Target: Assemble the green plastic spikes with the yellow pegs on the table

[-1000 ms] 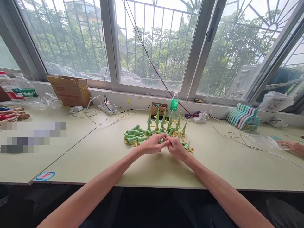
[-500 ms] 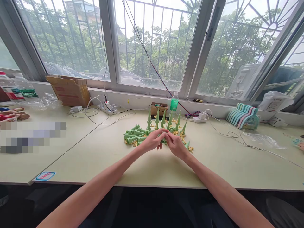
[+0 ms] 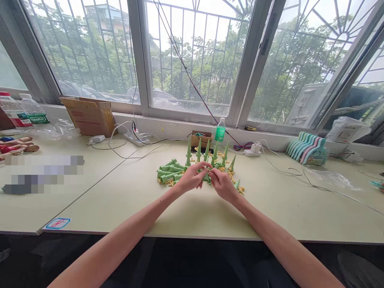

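Note:
My left hand (image 3: pixel 192 177) and my right hand (image 3: pixel 222 184) meet at the fingertips above the table, in front of the green parts. Both have their fingers closed in a pinch; whatever lies between them is too small and hidden to name. Behind them several green cone spikes (image 3: pixel 188 153) stand upright in a row, with small yellow pieces among them. Green tubes (image 3: pixel 167 176) lie heaped left of my left hand. Small yellow pieces (image 3: pixel 241 190) are scattered close to my right hand.
At the back stand a green-labelled bottle (image 3: pixel 220 131), a small box (image 3: pixel 201 138) and a larger cardboard box (image 3: pixel 90 117). Power strips (image 3: pixel 136 139) and cables run along the wall. Teal and pink hangers (image 3: pixel 307 148) are at the right, red wooden-looking items (image 3: pixel 18 146) far left.
My hands stay together, their fingertips shifted slightly. A person's hand at the far right edge has gone out of view.

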Motion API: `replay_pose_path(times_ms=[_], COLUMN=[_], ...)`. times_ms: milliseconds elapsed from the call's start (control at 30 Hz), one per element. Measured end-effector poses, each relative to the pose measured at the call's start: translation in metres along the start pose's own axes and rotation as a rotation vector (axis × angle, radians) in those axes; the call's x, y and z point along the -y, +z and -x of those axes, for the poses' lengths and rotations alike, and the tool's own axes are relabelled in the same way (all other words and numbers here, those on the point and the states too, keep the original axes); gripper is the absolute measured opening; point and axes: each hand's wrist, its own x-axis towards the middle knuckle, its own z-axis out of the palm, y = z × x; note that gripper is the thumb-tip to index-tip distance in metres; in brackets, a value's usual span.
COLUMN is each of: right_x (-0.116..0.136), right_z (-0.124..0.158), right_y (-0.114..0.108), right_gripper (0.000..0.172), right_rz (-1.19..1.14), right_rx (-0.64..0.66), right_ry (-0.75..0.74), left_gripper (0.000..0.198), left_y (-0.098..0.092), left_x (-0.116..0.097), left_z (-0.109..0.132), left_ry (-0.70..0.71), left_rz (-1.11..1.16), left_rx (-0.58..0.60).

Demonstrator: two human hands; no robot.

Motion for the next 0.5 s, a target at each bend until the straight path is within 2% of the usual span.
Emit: replay_pose_path(times_ms=[500], right_x=[-0.0105], right_z=[-0.0011], right_y=[0.0010], right_gripper=[0.029], right_rz=[0.057], right_rx=[-0.002], right_ry=[-0.019], left_gripper=[0.030], left_y=[-0.0011], left_x=[0.0067], left_z=[0.0018], left_ry=[0.120], left_rz=[-0.144], left_rx=[-0.022])
